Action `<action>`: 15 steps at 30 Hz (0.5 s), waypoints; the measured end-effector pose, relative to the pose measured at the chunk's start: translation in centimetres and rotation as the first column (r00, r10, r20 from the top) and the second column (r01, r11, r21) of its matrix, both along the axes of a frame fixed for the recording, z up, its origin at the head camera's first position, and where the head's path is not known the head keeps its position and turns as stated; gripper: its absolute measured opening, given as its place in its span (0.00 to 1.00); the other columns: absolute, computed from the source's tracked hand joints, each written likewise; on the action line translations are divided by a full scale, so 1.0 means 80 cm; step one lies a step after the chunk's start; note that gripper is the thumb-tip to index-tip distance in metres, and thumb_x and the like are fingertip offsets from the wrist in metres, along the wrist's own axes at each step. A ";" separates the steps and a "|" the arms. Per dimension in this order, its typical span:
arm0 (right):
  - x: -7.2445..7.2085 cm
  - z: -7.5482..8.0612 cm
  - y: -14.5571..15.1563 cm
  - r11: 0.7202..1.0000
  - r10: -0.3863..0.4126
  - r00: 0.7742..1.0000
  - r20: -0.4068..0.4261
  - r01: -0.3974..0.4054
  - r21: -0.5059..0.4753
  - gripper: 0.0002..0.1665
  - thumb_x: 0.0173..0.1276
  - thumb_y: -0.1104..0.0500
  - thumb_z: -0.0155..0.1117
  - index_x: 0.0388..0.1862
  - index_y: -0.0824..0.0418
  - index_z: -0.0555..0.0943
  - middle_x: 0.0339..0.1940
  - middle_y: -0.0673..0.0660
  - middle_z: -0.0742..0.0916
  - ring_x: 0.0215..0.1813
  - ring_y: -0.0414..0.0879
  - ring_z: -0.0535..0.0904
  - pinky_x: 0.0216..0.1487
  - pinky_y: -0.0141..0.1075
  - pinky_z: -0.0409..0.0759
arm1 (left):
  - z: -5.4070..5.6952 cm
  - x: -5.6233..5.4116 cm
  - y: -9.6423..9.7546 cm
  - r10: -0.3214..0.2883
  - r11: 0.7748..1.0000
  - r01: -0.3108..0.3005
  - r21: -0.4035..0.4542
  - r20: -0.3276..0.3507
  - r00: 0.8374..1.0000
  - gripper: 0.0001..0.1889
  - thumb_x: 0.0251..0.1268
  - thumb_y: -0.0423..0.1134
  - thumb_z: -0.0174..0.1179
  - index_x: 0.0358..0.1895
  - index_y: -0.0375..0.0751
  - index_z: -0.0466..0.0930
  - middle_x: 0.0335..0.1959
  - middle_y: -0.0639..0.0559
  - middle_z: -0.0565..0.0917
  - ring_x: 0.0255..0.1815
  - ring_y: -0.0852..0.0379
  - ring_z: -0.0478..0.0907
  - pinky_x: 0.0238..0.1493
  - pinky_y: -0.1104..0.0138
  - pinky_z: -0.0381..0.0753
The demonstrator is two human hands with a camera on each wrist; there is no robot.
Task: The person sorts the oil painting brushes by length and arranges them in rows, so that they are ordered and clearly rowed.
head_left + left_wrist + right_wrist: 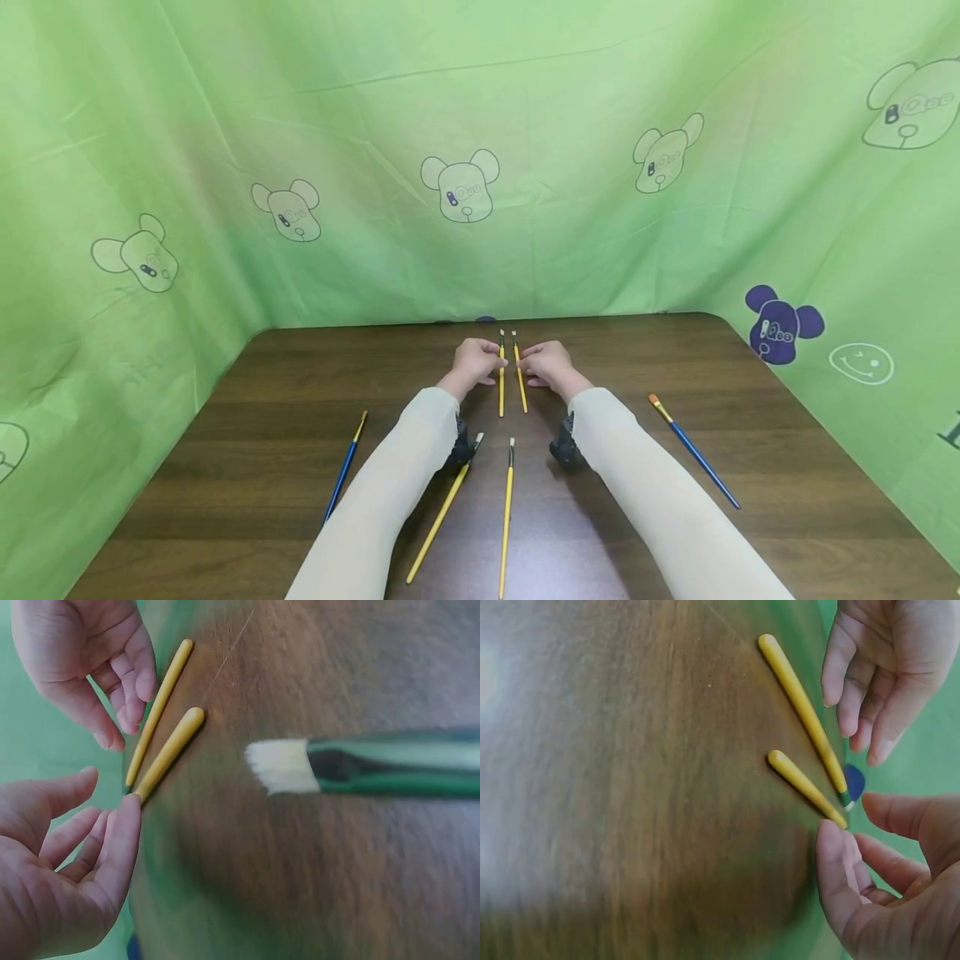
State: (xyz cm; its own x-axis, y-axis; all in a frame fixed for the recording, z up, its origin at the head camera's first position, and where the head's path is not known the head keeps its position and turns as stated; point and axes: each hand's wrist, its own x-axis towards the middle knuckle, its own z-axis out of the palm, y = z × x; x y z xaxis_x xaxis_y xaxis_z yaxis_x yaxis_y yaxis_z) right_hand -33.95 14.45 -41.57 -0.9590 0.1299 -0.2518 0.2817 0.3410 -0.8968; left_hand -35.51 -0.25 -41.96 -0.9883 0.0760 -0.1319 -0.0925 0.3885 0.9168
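Yellow and slim, two brushes (502, 396) lie on the table (607, 358), far side, between left hand (476, 362) and right hand (549, 365), thumbs apart from fingers. Wrist views make their bristles (502, 333) hard to see.

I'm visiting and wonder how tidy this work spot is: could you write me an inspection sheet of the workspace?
Surface: brown wood-grain table.
Job's things: two yellow-handled brushes lying side by side near the far edge.
Clutter: two more yellow-handled brushes nearer the camera; a blue-handled brush at left, another at right.
Hands: left hand and right hand at the far brushes, fingers apart from thumbs; contact unclear.
Cables: nothing seen.
Surroundings: green cloth with cartoon animal heads, behind and at both sides.
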 end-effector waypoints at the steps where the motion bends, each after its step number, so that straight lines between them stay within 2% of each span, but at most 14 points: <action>1: 0.002 0.003 0.001 1.000 0.002 1.000 -0.001 -0.002 0.000 0.21 0.65 0.68 0.64 0.57 0.70 0.77 0.38 0.60 0.82 0.39 0.47 0.79 0.34 0.34 0.85 | 0.002 0.002 0.000 -0.008 1.000 0.008 0.001 -0.005 1.000 0.16 0.58 0.28 0.68 0.51 0.32 0.82 0.45 0.43 0.84 0.41 0.50 0.84 0.25 0.66 0.85; 8: 0.017 0.017 0.004 0.999 0.042 0.999 -0.028 -0.043 -0.026 0.22 0.67 0.68 0.61 0.59 0.73 0.75 0.47 0.67 0.83 0.47 0.54 0.79 0.39 0.37 0.85 | 0.013 0.019 -0.010 -0.090 0.995 0.091 0.042 -0.027 0.996 0.18 0.58 0.28 0.67 0.53 0.30 0.81 0.43 0.41 0.83 0.44 0.46 0.83 0.27 0.64 0.86; 15: 0.037 0.023 0.006 0.994 0.108 0.992 -0.065 -0.109 -0.019 0.23 0.68 0.67 0.60 0.60 0.73 0.74 0.52 0.69 0.81 0.54 0.60 0.78 0.41 0.37 0.85 | 0.025 0.031 -0.029 -0.201 0.978 0.204 0.052 -0.047 0.978 0.19 0.60 0.28 0.66 0.55 0.28 0.79 0.41 0.43 0.81 0.47 0.41 0.82 0.28 0.62 0.86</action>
State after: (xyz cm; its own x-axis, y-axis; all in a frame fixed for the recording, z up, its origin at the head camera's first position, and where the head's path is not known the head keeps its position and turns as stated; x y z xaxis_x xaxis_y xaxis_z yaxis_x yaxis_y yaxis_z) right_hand -30.97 14.95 -39.70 -0.9814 0.0191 -0.1909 0.1857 0.3461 -0.9196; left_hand -33.04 -2.57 -39.94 -0.9563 0.2811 -0.0808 0.0215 0.3433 0.9390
